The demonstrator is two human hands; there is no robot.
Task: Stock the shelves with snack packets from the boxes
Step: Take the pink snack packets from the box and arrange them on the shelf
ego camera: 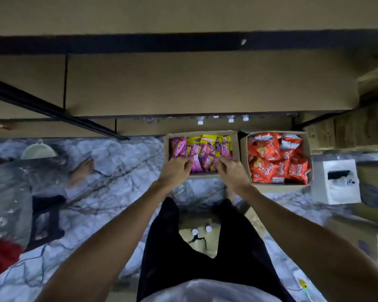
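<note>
Packet print too blurred to read. Cardboard box (168, 147) on floor (122, 171): pink packets (202, 159), yellow packets (207, 139). Second box (277, 187) beside it: orange packets (275, 163). Left hand (175, 172) and right hand (234, 173): fingers curled, grasping pink packets.

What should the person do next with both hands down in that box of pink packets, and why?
Probably lift the handful up out of the box toward the shelf. The left hand and right hand both curl fingers into the pink packets at the box's near side, so the grip seems made, and the shelf in view holds no packets.
</note>
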